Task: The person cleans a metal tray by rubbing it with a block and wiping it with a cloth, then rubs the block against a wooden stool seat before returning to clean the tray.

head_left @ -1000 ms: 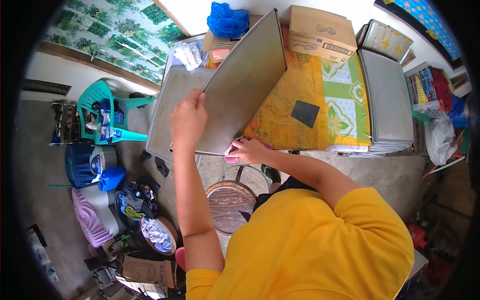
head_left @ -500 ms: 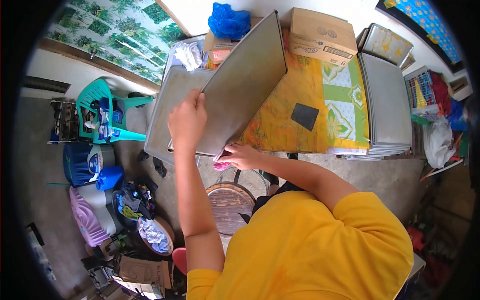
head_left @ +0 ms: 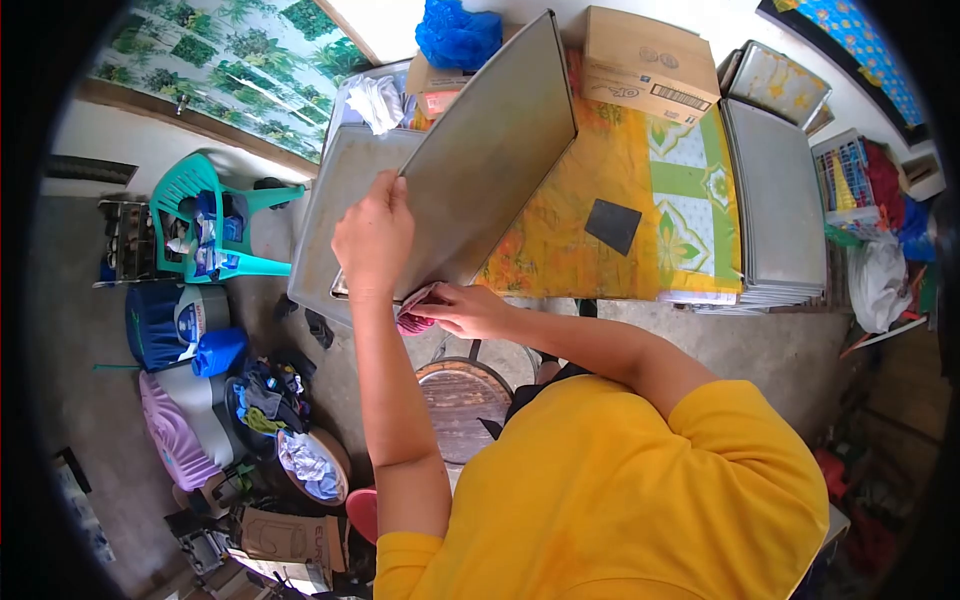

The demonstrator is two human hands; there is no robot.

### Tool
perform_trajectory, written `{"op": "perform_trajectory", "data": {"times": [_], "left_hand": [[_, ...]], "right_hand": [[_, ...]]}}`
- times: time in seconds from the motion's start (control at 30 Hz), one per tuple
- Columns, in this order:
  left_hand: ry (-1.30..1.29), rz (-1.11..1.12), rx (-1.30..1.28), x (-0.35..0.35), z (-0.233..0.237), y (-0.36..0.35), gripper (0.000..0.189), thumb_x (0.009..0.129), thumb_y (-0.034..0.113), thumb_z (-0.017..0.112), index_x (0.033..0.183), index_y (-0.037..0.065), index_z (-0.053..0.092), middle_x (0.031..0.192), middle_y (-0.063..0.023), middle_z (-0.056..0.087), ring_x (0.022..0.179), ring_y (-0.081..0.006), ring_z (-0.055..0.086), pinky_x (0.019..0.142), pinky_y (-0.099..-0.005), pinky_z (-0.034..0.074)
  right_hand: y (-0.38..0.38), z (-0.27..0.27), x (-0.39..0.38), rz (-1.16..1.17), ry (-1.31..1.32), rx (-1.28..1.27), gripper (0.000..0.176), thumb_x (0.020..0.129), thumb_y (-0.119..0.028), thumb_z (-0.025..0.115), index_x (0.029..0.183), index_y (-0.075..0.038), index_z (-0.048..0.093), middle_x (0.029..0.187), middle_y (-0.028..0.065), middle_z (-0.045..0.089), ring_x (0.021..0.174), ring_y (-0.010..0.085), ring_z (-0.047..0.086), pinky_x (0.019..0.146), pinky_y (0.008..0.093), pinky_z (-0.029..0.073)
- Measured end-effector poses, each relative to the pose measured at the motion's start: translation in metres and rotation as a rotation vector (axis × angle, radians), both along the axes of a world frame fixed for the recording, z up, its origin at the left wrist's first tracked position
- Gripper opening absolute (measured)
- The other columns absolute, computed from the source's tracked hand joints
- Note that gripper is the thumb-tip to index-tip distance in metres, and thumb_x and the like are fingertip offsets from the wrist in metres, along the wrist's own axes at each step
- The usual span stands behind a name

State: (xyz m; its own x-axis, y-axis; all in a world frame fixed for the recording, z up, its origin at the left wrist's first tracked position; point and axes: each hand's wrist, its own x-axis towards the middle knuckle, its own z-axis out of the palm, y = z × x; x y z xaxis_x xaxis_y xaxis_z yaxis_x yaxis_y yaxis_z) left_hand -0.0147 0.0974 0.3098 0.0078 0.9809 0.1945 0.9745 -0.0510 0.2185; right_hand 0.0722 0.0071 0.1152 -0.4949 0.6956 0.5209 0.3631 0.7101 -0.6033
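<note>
My left hand [head_left: 374, 238] grips the left edge of a large grey metal tray [head_left: 490, 150] and holds it tilted up over the table. My right hand [head_left: 462, 308] presses a pink cloth [head_left: 412, 317] against the tray's near bottom edge, close under my left hand. A second flat tray [head_left: 335, 215] lies beneath it on the left end of the table.
A yellow floral tablecloth [head_left: 620, 170] covers the table and carries a black square pad [head_left: 612, 225], a cardboard box [head_left: 648, 62] and a stack of trays [head_left: 775, 200]. A round stool [head_left: 462, 398] stands below, with a teal chair [head_left: 205, 225] and floor clutter to the left.
My right hand has slid the pink cloth leftward along the tray's bottom edge, ending close to my left hand. The tray stays tilted in my left hand.
</note>
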Motion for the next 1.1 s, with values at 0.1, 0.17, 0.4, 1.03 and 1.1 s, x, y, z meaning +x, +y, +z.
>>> {"op": "perform_trajectory", "data": {"times": [0.1, 0.17, 0.4, 1.03, 1.1], "left_hand": [[0.002, -0.002, 0.022, -0.004, -0.003, 0.005, 0.028, 0.097, 0.036, 0.049, 0.114, 0.023, 0.066, 0.087, -0.0164, 0.071, 0.085, -0.0402, 0.067, 0.075, -0.0499, 0.053], [0.004, -0.001, 0.027, -0.004, -0.004, 0.006, 0.028, 0.097, 0.036, 0.049, 0.115, 0.023, 0.066, 0.087, -0.016, 0.071, 0.085, -0.04, 0.067, 0.075, -0.0497, 0.053], [0.043, 0.012, 0.008, 0.0, -0.003, 0.003, 0.028, 0.097, 0.037, 0.049, 0.115, 0.024, 0.066, 0.087, -0.0148, 0.071, 0.084, -0.0395, 0.068, 0.073, -0.0497, 0.053], [0.094, 0.016, 0.103, 0.005, -0.009, -0.005, 0.027, 0.097, 0.042, 0.048, 0.11, 0.025, 0.066, 0.081, -0.0125, 0.071, 0.077, -0.0385, 0.068, 0.065, -0.0491, 0.052], [0.128, 0.034, 0.093, 0.01, -0.007, -0.007, 0.029, 0.097, 0.045, 0.048, 0.108, 0.025, 0.066, 0.08, -0.0121, 0.071, 0.074, -0.0379, 0.068, 0.063, -0.0487, 0.052]], "right_hand": [[0.006, -0.015, 0.002, -0.005, -0.007, 0.082, 0.052, 0.078, -0.013, 0.07, 0.127, -0.025, 0.057, 0.102, 0.004, 0.056, 0.09, 0.0219, 0.064, 0.061, 0.0338, 0.056], [0.005, -0.026, 0.006, 0.007, -0.075, 0.066, 0.052, 0.078, -0.013, 0.07, 0.127, -0.025, 0.057, 0.102, 0.0035, 0.056, 0.09, 0.0218, 0.064, 0.062, 0.0338, 0.056], [0.001, 0.005, -0.001, -0.04, 0.0, -0.034, 0.045, 0.08, -0.017, 0.071, 0.122, -0.027, 0.061, 0.101, 0.001, 0.059, 0.09, 0.0198, 0.065, 0.062, 0.0332, 0.056], [0.003, -0.036, 0.082, -0.294, -0.147, -0.35, 0.034, 0.085, -0.023, 0.061, 0.119, -0.022, 0.061, 0.109, 0.0086, 0.061, 0.091, 0.0281, 0.066, 0.064, 0.0419, 0.056], [0.013, -0.033, 0.115, -0.53, -0.105, -0.335, 0.039, 0.085, -0.023, 0.06, 0.124, -0.019, 0.056, 0.11, 0.011, 0.061, 0.09, 0.0324, 0.066, 0.067, 0.045, 0.055]]}}
